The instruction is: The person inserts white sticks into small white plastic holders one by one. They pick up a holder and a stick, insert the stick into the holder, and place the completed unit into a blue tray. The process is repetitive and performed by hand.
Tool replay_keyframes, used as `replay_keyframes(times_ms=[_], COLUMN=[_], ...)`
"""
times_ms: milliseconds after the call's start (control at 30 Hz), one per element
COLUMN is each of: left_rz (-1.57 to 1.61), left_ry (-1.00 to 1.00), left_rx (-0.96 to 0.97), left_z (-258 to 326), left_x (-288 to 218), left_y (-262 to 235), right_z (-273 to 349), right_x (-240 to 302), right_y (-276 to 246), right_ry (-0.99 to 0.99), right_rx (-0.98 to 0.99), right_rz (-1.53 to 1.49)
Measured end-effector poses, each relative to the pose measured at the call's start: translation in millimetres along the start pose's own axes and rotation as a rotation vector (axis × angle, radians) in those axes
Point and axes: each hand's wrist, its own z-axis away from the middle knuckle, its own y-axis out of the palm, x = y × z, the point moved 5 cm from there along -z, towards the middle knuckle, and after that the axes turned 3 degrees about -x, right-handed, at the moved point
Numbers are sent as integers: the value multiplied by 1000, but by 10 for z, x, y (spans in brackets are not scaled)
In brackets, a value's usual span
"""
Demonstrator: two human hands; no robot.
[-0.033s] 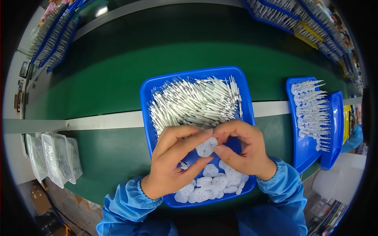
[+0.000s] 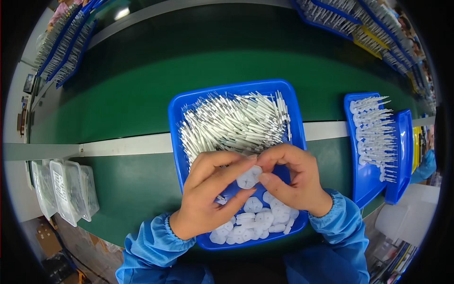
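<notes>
A blue tray (image 2: 176, 118) lies on the green belt in front of me. Its far half holds a heap of thin white rods (image 2: 234, 123); its near half holds several round white caps (image 2: 257, 220). My left hand (image 2: 208, 196) and my right hand (image 2: 293, 184) meet over the middle of the tray. Together their fingertips pinch one round white cap (image 2: 249, 178), held just above the loose caps. Both wrists wear blue elastic-cuffed sleeves.
To the right stands a blue tray (image 2: 362, 184) with white rod-and-cap pieces laid in rows, and a second blue tray (image 2: 405, 156) leans beside it. Clear plastic packs (image 2: 64, 191) lie at the left. A white strip (image 2: 123, 146) crosses the belt. Blue racks (image 2: 66, 45) line the far corners.
</notes>
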Motion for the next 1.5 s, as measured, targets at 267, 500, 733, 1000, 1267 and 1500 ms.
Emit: replay_keyframes(times_ms=[267,500,733,1000,1267,1500], left_rz=[-93,-106,-108,-188,-303,-344], left_ry=[120,165,171,149,270,278], left_rx=[30,33,366,432,572,674], left_z=[-3,5,-95,-341,-439,-581], left_x=[-59,-91,-182,-63,-20,34], left_y=[19,19,55,386,566,716], right_z=[21,130,453,543,540,474], right_x=[0,55,206,204,166,187], right_y=[-23,-99,-562,-439,-503,-481], right_ry=[77,77,-209,-235,-185,-201], right_rx=[87,56,-86,-11,-117,-69], right_rz=[-92,-60,624,1079,1016,981])
